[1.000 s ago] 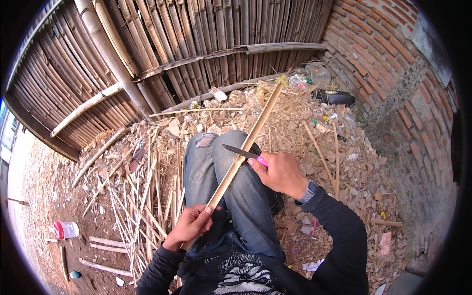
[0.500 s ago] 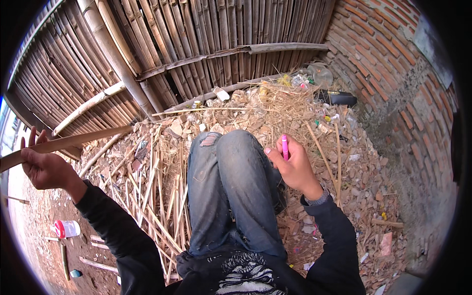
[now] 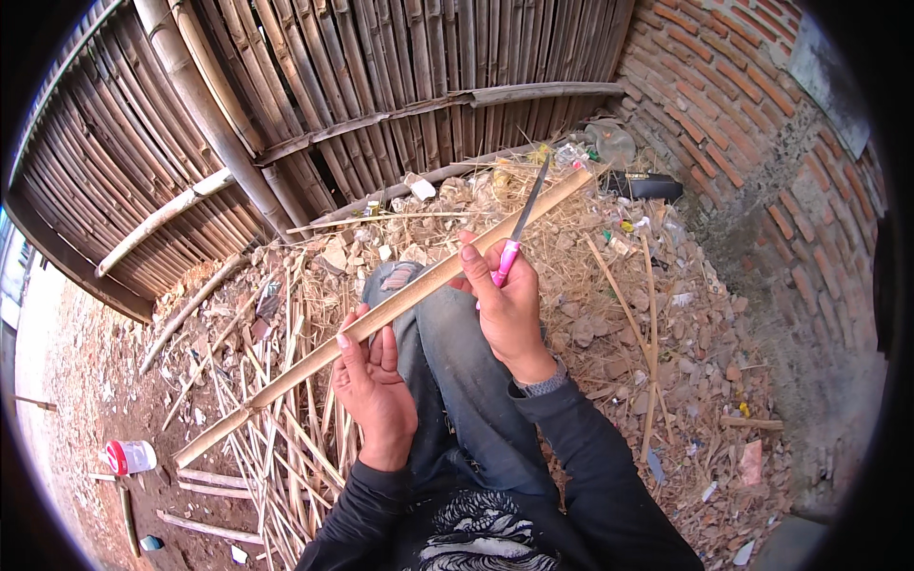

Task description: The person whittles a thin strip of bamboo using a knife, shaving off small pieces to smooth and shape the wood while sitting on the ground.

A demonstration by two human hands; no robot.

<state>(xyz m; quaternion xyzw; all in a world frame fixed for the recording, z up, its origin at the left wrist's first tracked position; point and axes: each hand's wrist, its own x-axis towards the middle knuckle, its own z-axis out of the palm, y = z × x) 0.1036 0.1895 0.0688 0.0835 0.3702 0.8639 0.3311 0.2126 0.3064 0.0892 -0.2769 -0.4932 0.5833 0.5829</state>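
A long split bamboo strip lies slantwise across my knees, its far end up to the right and its near end down to the left. My left hand grips it below the middle, thumb on top and fingers beneath. In my right hand is a knife with a pink handle, its narrow dark blade pointing up and away, beside the strip's upper part. The right fingers also reach behind the strip; whether they press on it is hidden.
Thin bamboo sticks are heaped to the left of my legs. Farther left stands a clear container with a red lid. A bamboo wall rises ahead, a brick wall at right. A black object lies among rubble and straw.
The bamboo strip has come from the far left to over my knees with my left hand. My right hand has moved left to the strip, and the knife's blade now shows.
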